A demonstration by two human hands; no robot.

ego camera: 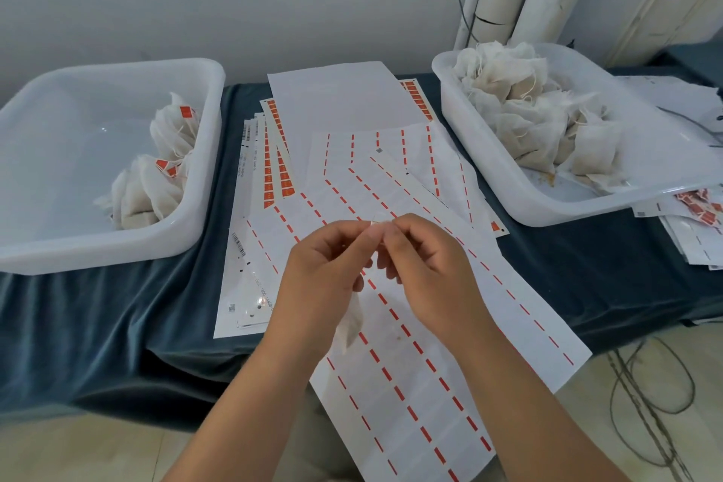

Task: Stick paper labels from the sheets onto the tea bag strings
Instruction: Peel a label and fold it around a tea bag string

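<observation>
My left hand (326,270) and my right hand (424,258) meet above the label sheets, fingertips pinched together on a small white paper label (378,221). A white tea bag (352,321) hangs below my left hand, apparently by its string; the string itself is too thin to see. Under my hands lie used label sheets (410,364) with rows of red dashes. Sheets with red labels (274,164) lie further back on the left.
A white tub (117,246) on the left holds several labelled tea bags (156,176). A white tub (547,207) on the right holds a pile of unlabelled tea bags (528,110). Dark blue cloth (98,325) covers the table. Cables (649,395) lie on the floor at the right.
</observation>
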